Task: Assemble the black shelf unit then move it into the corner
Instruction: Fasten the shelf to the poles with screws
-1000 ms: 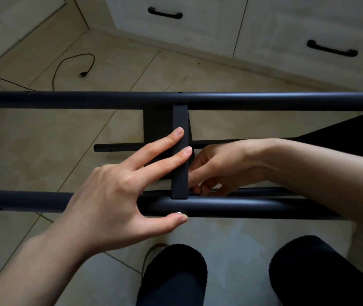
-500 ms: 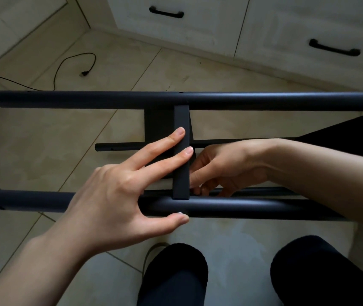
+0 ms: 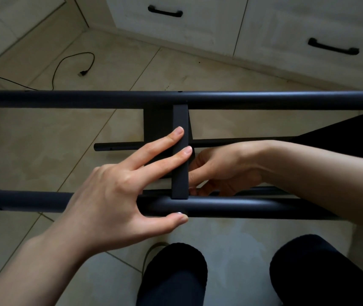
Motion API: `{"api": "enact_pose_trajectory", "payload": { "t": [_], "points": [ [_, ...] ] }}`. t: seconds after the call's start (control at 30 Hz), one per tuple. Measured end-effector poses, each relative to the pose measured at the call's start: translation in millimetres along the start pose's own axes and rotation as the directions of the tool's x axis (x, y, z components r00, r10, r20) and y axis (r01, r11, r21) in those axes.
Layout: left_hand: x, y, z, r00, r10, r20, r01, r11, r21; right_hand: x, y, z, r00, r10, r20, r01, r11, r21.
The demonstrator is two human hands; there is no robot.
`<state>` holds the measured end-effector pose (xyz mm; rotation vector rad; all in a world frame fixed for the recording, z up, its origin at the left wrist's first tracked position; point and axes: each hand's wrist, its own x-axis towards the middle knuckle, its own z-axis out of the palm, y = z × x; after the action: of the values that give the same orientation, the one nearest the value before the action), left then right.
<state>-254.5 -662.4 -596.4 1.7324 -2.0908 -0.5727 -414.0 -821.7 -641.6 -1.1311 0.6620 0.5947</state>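
Note:
The black shelf unit lies on its side over the tiled floor. Its far tube (image 3: pixel 264 100) and near tube (image 3: pixel 242 209) run left to right, and a flat black crossbar (image 3: pixel 180 120) spans between them. My left hand (image 3: pixel 114 195) presses two straight fingers on the crossbar, with the thumb against the near tube. My right hand (image 3: pixel 226 168) is right of the crossbar's lower end with its fingers curled toward it. Whatever they touch is hidden behind the bar. A thinner tube (image 3: pixel 118 146) shows lower down.
A black shelf panel (image 3: pixel 352 129) fills the right edge. White drawers with black handles (image 3: pixel 165 13) stand at the back. A black cable with a plug (image 3: pixel 74 60) lies on the tiles at the back left. My knees (image 3: pixel 176 272) are at the bottom.

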Motion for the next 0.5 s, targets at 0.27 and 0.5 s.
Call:
{"api": "enact_pose_trajectory", "payload": {
  "t": [0.27, 0.5],
  "points": [
    [-0.9, -1.6, 1.9, 1.0, 0.003, 0.002, -0.003, 1.0, -0.021, -4.7, -0.5, -2.9, 1.0, -0.008, -0.001, 0.007, 1.0, -0.023],
    [-0.6, -1.3, 2.5, 1.0, 0.007, 0.006, -0.007, 1.0, -0.023, -5.9, 0.5, -2.7, 1.0, -0.022, 0.014, 0.022, 1.0, 0.003]
  ]
}}
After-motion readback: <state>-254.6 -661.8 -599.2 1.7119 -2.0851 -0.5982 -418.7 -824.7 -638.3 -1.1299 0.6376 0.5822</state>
